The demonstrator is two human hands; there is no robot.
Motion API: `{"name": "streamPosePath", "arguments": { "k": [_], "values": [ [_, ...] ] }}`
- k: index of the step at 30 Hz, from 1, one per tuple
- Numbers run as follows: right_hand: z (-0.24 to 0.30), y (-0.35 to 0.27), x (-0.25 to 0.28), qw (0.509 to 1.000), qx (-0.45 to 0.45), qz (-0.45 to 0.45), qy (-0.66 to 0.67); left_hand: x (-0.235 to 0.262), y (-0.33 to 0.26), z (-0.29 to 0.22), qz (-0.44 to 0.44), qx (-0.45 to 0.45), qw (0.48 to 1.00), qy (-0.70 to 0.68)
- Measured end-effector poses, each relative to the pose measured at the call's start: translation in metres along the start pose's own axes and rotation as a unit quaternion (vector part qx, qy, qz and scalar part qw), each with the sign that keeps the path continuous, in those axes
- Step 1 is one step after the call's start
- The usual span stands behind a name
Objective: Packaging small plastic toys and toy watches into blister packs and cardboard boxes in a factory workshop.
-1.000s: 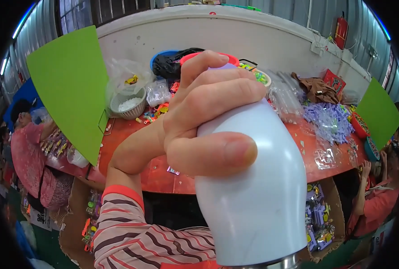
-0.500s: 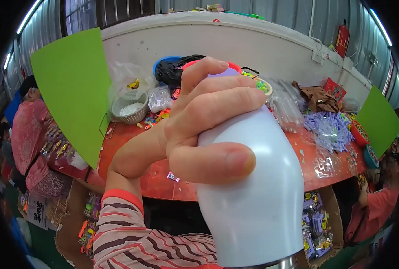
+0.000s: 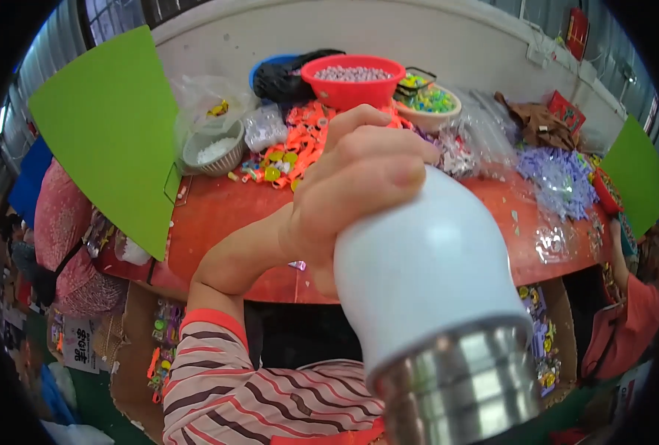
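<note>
My left hand point(image 3: 363, 174) is raised close in front of me, fingers and thumb wrapped round a glossy white bottle point(image 3: 426, 267). The bottle is tilted, its bare metal end point(image 3: 463, 386) nearest to me at the lower right, its far end partly covered by my fingers. A striped sleeve point(image 3: 218, 371) with a red cuff leads to this hand from the lower left. My right hand does not show.
Behind lies a red table point(image 3: 218, 215) with orange plastic pieces point(image 3: 307, 137), a red basin point(image 3: 355, 89) of small beads, a grey basket point(image 3: 222, 159) and purple pieces point(image 3: 559, 178). Green panels point(image 3: 111, 141) stand at both sides. Cartons point(image 3: 133, 363) sit below; people point(image 3: 66, 237) sit left and right.
The bottle has tipped and shifted right, bringing its metal end into fuller view. My left hand moved along with it, and the view has tilted, uncovering the red basin.
</note>
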State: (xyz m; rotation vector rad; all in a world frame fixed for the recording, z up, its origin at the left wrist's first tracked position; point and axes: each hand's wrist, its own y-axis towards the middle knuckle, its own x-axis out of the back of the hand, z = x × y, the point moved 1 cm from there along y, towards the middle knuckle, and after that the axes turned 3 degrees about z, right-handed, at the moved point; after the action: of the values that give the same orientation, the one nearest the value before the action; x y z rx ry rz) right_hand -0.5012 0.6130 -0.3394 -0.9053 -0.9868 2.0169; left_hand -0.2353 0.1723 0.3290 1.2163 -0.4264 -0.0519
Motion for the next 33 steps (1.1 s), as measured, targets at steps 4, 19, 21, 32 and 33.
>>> {"name": "streamPosePath", "arguments": {
  "k": [4,19,21,32,33],
  "values": [
    [0.017,-0.042,-0.022,0.992,-0.016,-0.066,-0.109,-0.010,-0.036,0.008,0.014,0.052,0.998,-0.025],
    [0.009,-0.028,-0.017,0.986,-0.063,-0.124,-0.089,-0.008,-0.071,0.008,0.043,0.169,0.980,0.093],
    [0.029,-0.048,-0.043,0.990,-0.051,-0.103,-0.085,0.007,-0.061,-0.004,0.089,0.169,0.977,0.090],
    [0.046,-0.094,-0.084,0.996,0.066,-0.024,-0.060,-0.005,-0.038,-0.019,0.013,0.151,0.980,0.128],
    [0.044,-0.093,-0.085,0.995,0.058,-0.021,-0.075,-0.011,-0.034,-0.023,-0.033,0.149,0.978,0.142]
  ]
}}
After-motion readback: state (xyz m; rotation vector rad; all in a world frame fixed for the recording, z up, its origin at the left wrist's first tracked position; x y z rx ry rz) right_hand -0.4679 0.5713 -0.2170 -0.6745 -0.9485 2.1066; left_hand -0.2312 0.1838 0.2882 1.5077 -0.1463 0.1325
